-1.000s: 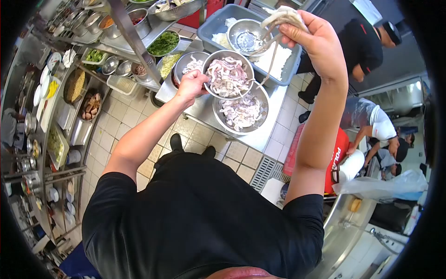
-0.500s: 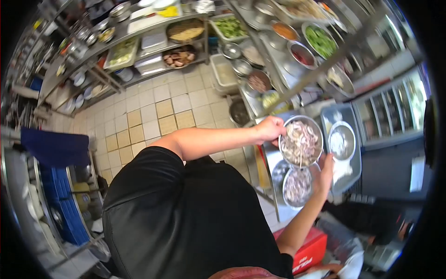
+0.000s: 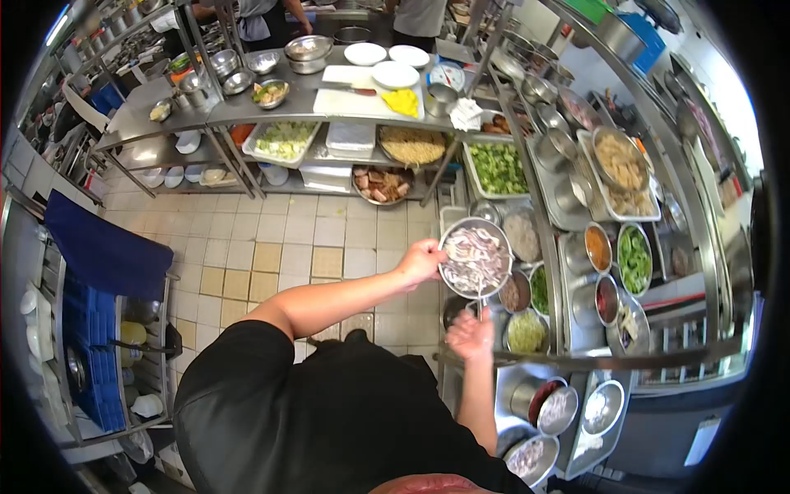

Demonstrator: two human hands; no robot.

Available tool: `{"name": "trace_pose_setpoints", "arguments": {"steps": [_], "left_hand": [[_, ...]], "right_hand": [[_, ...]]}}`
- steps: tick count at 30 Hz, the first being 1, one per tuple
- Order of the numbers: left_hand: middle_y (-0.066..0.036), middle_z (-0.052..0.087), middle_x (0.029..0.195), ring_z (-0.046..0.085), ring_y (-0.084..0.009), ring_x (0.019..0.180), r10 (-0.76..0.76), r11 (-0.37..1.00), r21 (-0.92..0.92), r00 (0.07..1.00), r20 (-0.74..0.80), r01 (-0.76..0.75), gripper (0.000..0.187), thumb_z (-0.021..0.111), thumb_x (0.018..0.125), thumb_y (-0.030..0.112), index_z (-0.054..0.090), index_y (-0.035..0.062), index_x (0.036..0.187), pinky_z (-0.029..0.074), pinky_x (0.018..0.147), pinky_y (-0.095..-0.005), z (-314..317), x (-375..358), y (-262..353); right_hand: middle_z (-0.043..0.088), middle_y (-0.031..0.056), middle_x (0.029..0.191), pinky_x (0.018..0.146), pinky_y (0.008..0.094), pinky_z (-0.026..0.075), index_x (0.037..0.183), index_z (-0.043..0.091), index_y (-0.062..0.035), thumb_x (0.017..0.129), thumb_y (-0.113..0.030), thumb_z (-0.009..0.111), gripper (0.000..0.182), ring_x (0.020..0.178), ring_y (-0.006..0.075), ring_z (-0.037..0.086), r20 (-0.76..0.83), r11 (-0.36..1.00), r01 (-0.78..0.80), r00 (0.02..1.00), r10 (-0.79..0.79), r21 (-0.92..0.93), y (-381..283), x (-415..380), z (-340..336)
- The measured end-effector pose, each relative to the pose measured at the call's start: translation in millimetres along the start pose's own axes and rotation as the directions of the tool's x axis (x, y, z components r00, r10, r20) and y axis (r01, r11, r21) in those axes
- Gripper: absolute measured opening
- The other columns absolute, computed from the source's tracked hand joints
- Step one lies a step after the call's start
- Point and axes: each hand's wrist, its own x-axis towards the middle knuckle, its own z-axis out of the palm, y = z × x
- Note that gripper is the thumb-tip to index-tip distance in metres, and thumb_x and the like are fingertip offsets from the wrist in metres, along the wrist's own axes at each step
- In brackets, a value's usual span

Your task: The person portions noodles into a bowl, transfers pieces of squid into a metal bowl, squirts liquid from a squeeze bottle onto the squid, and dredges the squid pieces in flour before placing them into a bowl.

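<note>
My left hand (image 3: 423, 263) grips the rim of a round metal bowl (image 3: 508, 270) held up over the floor's right edge. Pale, purplish sliced strips (image 3: 476, 253), possibly squid, lie in the bowl. Just below it is my right hand (image 3: 471, 333), fingers curled, with a thin pale strip or handle (image 3: 482, 305) between the hand and the rim; what it is I cannot make out. Lower right, a metal bowl with similar strips (image 3: 531, 457) stands near another bowl of pale pieces (image 3: 558, 410).
To my right a steel prep counter (image 3: 568, 247) holds chopped greens (image 3: 634, 259) and several food bowls. A metal rail (image 3: 642, 360) crosses there. Ahead stands a steel table (image 3: 288, 95) with plates and cutting boards. Blue crates (image 3: 95, 362) are at left; people work at the back.
My body and view have turned left. The held bowl has moved away from the lower counter toward the greens. My right hand has left the bowl's side and is now below it.
</note>
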Motion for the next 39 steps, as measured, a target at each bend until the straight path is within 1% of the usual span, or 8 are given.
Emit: {"name": "trace_pose_setpoints", "arguments": {"steps": [2, 4, 7, 13, 18, 22, 25, 39], "left_hand": [[-0.004, 0.062, 0.076, 0.063, -0.0139, 0.066, 0.087, 0.996, 0.004, 0.996, -0.031, -0.087, 0.007, 0.06, 0.085, 0.007, 0.056, 0.0064, 0.078, 0.055, 0.055, -0.0288, -42.9, 42.3, 16.9], [-0.004, 0.062, 0.076, 0.063, -0.0139, 0.065, 0.112, 0.991, 0.08, 0.989, -0.1, -0.104, 0.003, 0.06, 0.084, 0.005, 0.058, 0.006, 0.082, 0.056, 0.055, -0.03, -73.1, 75.0, 36.3], [-0.004, 0.062, 0.077, 0.063, -0.0135, 0.065, 0.067, 0.998, 0.021, 0.983, -0.17, -0.064, 0.007, 0.058, 0.084, 0.005, 0.056, 0.0074, 0.079, 0.058, 0.058, -0.0311, -98.2, 121.1, 56.8], [-0.004, 0.062, 0.076, 0.065, -0.0149, 0.064, -0.023, 0.999, -0.045, 0.984, -0.179, 0.015, 0.012, 0.058, 0.085, 0.008, 0.052, 0.0104, 0.074, 0.058, 0.054, -0.0312, -122.6, 230.7, 115.9], [-0.001, 0.057, 0.072, 0.062, -0.0135, 0.065, 0.102, 0.995, 0.006, 0.972, -0.212, -0.103, 0.018, 0.06, 0.084, 0.008, 0.048, 0.0118, 0.07, 0.056, 0.052, -0.0307, -123.1, 320.5, 210.8], [0.0, 0.054, 0.071, 0.057, -0.0121, 0.062, 0.138, 0.989, -0.012, 0.956, -0.26, -0.146, 0.019, 0.06, 0.084, 0.008, 0.048, 0.0114, 0.069, 0.056, 0.052, -0.0289, -143.7, 404.3, 235.7], [-0.001, 0.054, 0.071, 0.057, -0.0122, 0.06, 0.141, 0.985, -0.056, 0.953, -0.267, -0.162, 0.018, 0.06, 0.084, 0.008, 0.049, 0.0111, 0.07, 0.055, 0.051, -0.0275, -159.7, 459.5, 272.6], [-0.015, 0.062, 0.076, 0.066, -0.029, 0.063, 0.144, 0.987, 0.117, 0.945, -0.294, -0.114, 0.008, 0.057, 0.079, 0.01, 0.058, 0.0022, 0.08, 0.056, 0.048, -0.038, -152.6, 724.5, 373.8]], "right_hand": [[0.047, 0.0031, 0.056, 0.052, 0.0323, 0.036, 0.069, 0.058, -0.0075, 0.091, -0.063, 0.038, 0.063, 0.049, 0.019, 0.043, -0.128, 0.85, 0.194, 0.949, -0.29, -0.49, -44.3, 30.2, 46.3], [0.056, 0.0075, 0.067, 0.059, 0.0344, 0.04, 0.075, 0.066, -0.0076, 0.09, -0.054, 0.049, 0.052, 0.06, 0.0216, 0.052, 0.117, 0.05, 0.215, 0.695, -0.71, -0.975, -75.5, 63.4, 133.6], [0.066, 0.0112, 0.092, 0.077, 0.0388, 0.041, 0.083, 0.071, -0.0045, 0.085, -0.049, 0.058, 0.047, 0.09, 0.0243, 0.059, 0.731, -0.948, -0.149, 0.606, -0.314, -0.283, -75.4, 111.6, 274.4], [0.058, 0.0188, 0.123, 0.096, 0.051, 0.035, 0.116, 0.06, 0.0, 0.086, -0.057, 0.052, 0.064, 0.111, 0.0349, 0.053, 0.663, -0.782, -0.188, 0.436, -0.608, -0.594, -206.4, 247.0, 310.2], [0.058, 0.0119, 0.124, 0.099, 0.0374, 0.039, 0.128, 0.052, -0.0022, 0.095, -0.043, 0.052, 0.053, 0.116, 0.0223, 0.053, -0.058, 0.618, 0.191, 0.932, -0.359, -0.763, -314.4, 400.2, 295.4], [0.064, 0.0115, 0.115, 0.1, 0.0325, 0.038, 0.121, 0.057, 0.0021, 0.093, -0.023, 0.058, 0.038, 0.11, 0.0176, 0.057, 0.489, 0.162, 0.65, 0.691, -0.533, -0.743, -358.8, 479.4, 362.7], [0.066, 0.0123, 0.11, 0.095, 0.0321, 0.043, 0.113, 0.063, -0.001, 0.091, -0.018, 0.06, 0.028, 0.105, 0.0187, 0.06, 0.773, -0.832, 0.335, 0.613, -0.165, -0.443, -337.6, 462.8, 429.2], [0.065, 0.0068, 0.091, 0.077, 0.0261, 0.047, 0.101, 0.063, 0.002, 0.095, -0.012, 0.055, 0.017, 0.082, 0.0123, 0.059, 0.575, -0.29, 0.538, 0.494, -0.652, -0.792, -383.5, 513.3, 391.6]]}}
